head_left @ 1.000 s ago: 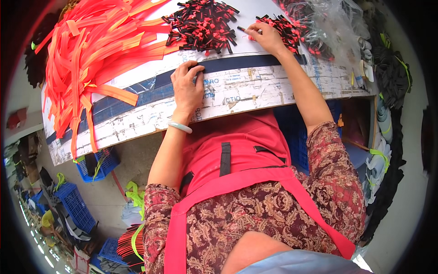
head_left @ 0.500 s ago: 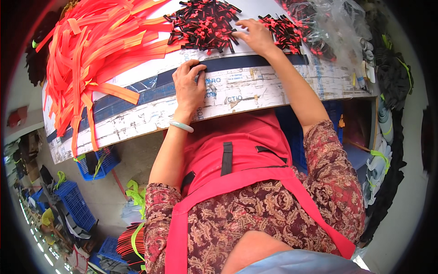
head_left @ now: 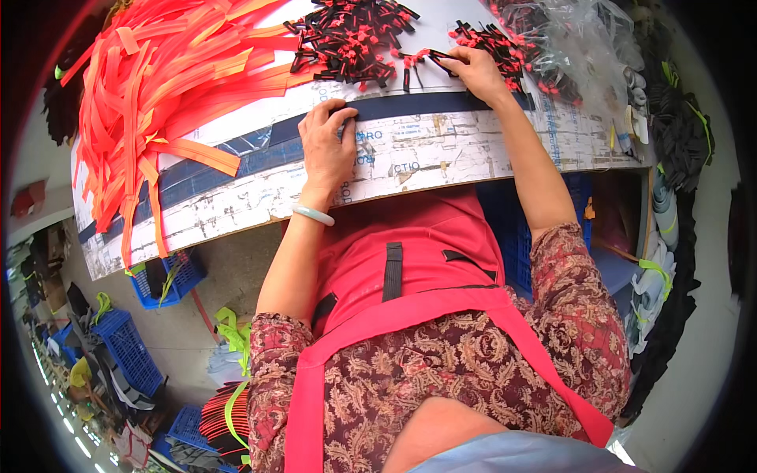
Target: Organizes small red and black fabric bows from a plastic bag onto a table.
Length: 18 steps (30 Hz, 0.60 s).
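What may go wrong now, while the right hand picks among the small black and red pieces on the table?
1. The right hand reaches into a dense pile of small black and red pieces; pulling one may drag neighbours along and scatter them.
2. The orange strips hang over the table's edge; a nudge could probably slide some down toward the blue crates.
3. The left hand presses on the dark band; if it lifts, the band might shift.

straps left, clips right — on table
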Each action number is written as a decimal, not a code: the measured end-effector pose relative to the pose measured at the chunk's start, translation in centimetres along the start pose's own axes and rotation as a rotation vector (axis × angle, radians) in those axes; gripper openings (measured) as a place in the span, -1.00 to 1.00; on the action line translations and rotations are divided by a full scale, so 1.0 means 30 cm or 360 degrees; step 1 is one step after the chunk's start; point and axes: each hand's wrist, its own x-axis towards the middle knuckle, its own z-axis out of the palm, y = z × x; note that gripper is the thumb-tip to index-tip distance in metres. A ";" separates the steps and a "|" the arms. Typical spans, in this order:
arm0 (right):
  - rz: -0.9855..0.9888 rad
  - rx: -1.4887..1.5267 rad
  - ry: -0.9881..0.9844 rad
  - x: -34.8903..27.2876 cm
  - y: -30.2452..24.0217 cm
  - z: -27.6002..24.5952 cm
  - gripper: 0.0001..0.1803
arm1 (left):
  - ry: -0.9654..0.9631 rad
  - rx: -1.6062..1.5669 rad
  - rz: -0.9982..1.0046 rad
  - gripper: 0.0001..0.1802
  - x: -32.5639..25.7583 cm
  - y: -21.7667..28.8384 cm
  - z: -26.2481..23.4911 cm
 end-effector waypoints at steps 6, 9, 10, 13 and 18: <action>-0.0528 -0.1017 0.0808 -0.001 0.140 -0.115 -0.76 | -0.0010 0.0001 0.0010 -0.83 0.010 0.016 0.007; -0.0685 -0.0524 0.0738 -0.006 0.054 -0.037 -0.77 | -0.0015 0.0021 -0.0003 -0.83 0.008 0.009 0.003; -0.0486 -0.0143 0.0499 -0.032 -0.015 0.023 -0.76 | -0.0015 0.0032 -0.0017 -0.83 -0.001 0.003 -0.004; -0.0405 -0.0403 0.0329 -0.078 -0.111 0.158 -0.66 | -0.0023 0.0015 -0.0022 -0.83 -0.004 0.003 -0.008; -0.0264 -0.0499 0.0348 -0.083 -0.090 0.175 -0.70 | -0.0006 0.0003 0.0018 -0.83 0.002 0.008 0.005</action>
